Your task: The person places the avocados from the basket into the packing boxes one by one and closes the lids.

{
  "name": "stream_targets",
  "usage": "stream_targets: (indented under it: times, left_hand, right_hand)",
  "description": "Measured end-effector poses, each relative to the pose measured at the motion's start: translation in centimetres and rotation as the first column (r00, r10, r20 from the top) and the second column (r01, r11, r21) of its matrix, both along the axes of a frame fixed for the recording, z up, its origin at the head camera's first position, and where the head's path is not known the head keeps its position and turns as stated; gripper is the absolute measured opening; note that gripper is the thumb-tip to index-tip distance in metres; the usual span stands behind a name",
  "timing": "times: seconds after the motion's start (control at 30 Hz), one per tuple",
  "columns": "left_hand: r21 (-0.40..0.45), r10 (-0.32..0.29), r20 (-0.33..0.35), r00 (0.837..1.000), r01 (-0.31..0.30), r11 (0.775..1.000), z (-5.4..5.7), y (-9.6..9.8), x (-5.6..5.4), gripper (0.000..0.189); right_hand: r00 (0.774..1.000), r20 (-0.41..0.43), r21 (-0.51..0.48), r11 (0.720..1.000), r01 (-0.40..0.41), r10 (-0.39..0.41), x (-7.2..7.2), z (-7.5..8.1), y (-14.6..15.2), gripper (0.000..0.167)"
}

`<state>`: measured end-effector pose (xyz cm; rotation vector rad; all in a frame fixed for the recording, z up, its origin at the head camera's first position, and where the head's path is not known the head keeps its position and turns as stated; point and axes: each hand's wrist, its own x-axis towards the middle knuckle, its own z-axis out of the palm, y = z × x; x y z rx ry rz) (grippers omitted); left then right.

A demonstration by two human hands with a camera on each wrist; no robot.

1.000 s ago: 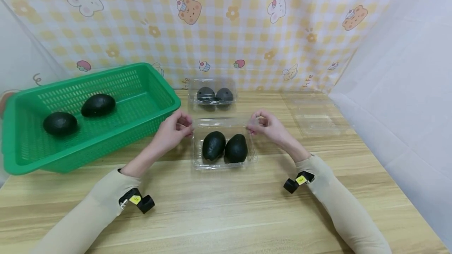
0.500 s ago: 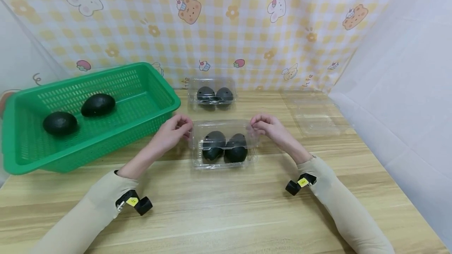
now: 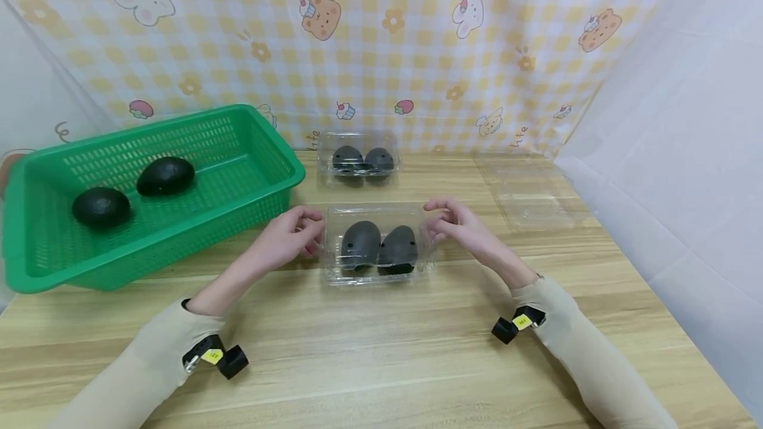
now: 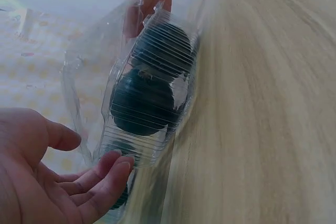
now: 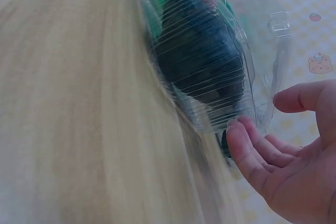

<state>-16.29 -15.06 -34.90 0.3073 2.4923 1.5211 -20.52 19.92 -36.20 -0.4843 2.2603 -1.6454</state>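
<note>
A clear plastic clamshell box [image 3: 331, 263] stands mid-table with two dark avocados [image 3: 361, 240] inside. Its lid [image 3: 390, 216] leans over the fruit; both wrist views show a gap between lid and base. My left hand [image 3: 290, 237] is at the box's left side, fingertips [image 4: 122, 162] at the ribbed base, thumb apart from them near the lid's edge. On the opposite side, my right hand [image 3: 461, 225] has its fingertips [image 5: 235, 128] against or very near the base, with the thumb beside the lid. Neither hand's fingers curl round the box.
At the left, a green basket [image 3: 197, 243] holds two avocados [image 3: 165, 176]. Behind the middle box stands another clamshell box [image 3: 357, 140] with two avocados under its lid. Clear plastic packaging [image 3: 530, 194] lies at the back right, by the table's edge.
The lid has swung forward and down from standing up behind the avocados to covering them. Both hands have come slightly forward along the box's sides, and their pinch on the lid has loosened.
</note>
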Motion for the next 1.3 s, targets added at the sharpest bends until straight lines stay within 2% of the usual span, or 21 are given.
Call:
stream_targets:
  times: [0.17,0.27,0.47,0.77,1.03,1.3]
  left_hand:
    - [-0.046,-0.052,0.024,0.998,0.054,0.998,0.0,-0.3,0.5,0.035]
    - [-0.07,-0.096,0.028,0.995,0.097,0.993,-0.1,-0.5,0.7,0.031]
    - [-0.041,-0.13,0.046,0.99,0.132,0.99,-0.1,-0.6,1.1,0.031]
    - [-0.008,-0.095,0.087,0.992,0.096,0.995,0.0,-0.3,0.9,0.028]
    - [0.068,-0.052,0.145,0.988,0.042,0.997,-0.1,-0.5,0.3,0.031]
    - [0.092,-0.036,0.162,0.986,0.021,0.996,-0.1,-0.5,0.1,0.043]
  right_hand:
    - [0.998,0.046,0.024,0.999,-0.039,0.038,0.6,-0.2,0.4,0.043]
    - [0.995,0.078,0.039,0.997,-0.067,0.064,1.0,-0.1,0.5,0.038]
    - [0.99,0.097,0.079,0.99,-0.114,0.106,1.3,0.0,0.5,0.031]
    - [0.99,0.077,0.1,0.987,-0.123,0.115,1.2,0.4,0.1,0.031]
    - [0.995,0.058,0.067,0.994,-0.09,0.086,0.1,0.2,-0.8,0.03]
    - [0.993,0.11,0.043,0.998,-0.035,0.03,0.0,0.5,-1.5,0.032]
